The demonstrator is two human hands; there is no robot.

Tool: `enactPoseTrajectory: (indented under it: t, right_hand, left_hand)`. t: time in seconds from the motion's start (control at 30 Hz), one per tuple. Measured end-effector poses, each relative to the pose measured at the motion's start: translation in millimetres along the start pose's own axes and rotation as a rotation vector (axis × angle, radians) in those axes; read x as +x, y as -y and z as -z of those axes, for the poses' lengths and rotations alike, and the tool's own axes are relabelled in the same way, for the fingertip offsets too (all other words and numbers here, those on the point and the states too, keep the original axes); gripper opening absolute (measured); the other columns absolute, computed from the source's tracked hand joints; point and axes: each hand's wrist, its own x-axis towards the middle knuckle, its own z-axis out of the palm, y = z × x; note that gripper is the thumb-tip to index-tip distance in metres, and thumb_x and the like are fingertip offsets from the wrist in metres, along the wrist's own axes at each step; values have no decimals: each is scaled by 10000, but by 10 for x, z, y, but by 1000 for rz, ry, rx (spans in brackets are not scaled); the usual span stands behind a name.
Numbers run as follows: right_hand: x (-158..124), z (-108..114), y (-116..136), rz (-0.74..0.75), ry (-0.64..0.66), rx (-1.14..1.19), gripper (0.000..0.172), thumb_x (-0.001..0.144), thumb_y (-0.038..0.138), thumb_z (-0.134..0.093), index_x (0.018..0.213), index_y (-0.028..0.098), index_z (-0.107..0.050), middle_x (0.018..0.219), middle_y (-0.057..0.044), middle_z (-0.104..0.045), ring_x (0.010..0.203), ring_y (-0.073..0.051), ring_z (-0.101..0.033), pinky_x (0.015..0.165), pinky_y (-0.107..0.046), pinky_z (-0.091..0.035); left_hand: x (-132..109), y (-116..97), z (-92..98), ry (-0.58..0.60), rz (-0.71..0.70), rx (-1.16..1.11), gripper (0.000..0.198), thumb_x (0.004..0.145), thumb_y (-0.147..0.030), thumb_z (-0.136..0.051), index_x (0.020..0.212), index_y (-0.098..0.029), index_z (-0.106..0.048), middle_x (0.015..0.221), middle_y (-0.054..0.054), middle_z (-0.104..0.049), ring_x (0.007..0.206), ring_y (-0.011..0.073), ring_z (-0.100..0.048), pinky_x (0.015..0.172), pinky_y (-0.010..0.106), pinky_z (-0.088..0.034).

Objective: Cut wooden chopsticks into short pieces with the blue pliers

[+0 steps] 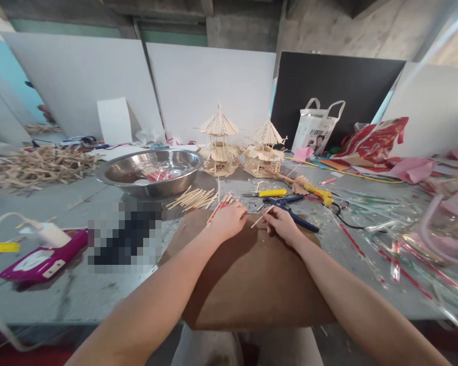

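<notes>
Over the brown board (248,284), my right hand (280,226) pinches a thin wooden stick (262,217) that slants up and to the right. My left hand (232,219) is closed just left of it, its fingertips pointing at the stick; what it holds, if anything, is too small to make out. Beside the left hand lie red-and-white strips (220,206), partly covered by it. A loose pile of wooden sticks (194,198) is behind the board's left corner. Blue-handled pliers (299,221) rest behind my right hand, near a yellow utility knife (273,193).
Two stick-built pagoda models (219,152) stand at the back. A metal basin (148,173) is left of them, a purple power strip (48,259) at front left. A yellow glue gun (318,194) and clear plastic tubes (366,254) lie right. Wooden pieces (49,165) are heaped far left.
</notes>
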Motion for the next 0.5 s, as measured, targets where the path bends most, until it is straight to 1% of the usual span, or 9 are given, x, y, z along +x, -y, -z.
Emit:
enactPoseTrajectory:
  t: [0.07,0.13,0.2,0.27,0.4,0.5]
  right_hand:
    - [7,6,-9,4,-13,-5,220,672,379,-514,742,175,-467,580,55,-508,332,-42,-435,304,-165,-332]
    - [15,12,-18,-5,-30,2,236,675,396,-506,737,173,-460,574,55,-507,324,-43,-431,295,-163,-323]
    - [23,17,-25,-8,-37,10,244,675,404,-502,732,172,-453,569,56,-506,318,-44,-429,293,-166,-323]
    - [29,23,-31,-9,-35,10,242,675,402,-503,729,171,-453,568,54,-508,315,-47,-428,293,-170,-326]
    - [31,41,-46,-4,-39,-17,222,680,383,-505,725,170,-462,555,53,-510,319,-50,-434,298,-170,-328]
    - [31,50,-57,1,-40,-30,210,685,375,-501,716,170,-464,540,55,-507,317,-48,-429,300,-166,-323]
  left_hand:
    - [3,25,44,18,46,41,268,801,-328,-340,853,-206,-573,900,41,-547,851,160,-508,722,265,-393]
    - [13,114,111,7,155,100,297,807,-328,-307,857,-199,-570,931,52,-537,833,169,-517,684,271,-403]
    - [21,256,180,-14,282,173,317,808,-311,-282,884,-186,-564,949,73,-528,829,183,-523,678,287,-408]
    - [22,422,225,-24,411,256,303,781,-294,-319,924,-169,-555,968,98,-522,873,219,-513,695,320,-411]
    - [6,707,219,52,583,303,310,746,-267,-350,945,-159,-562,996,122,-532,924,255,-502,708,349,-420]
    - [-3,819,180,115,667,289,304,725,-259,-384,939,-160,-575,1010,125,-543,921,255,-513,717,345,-424]
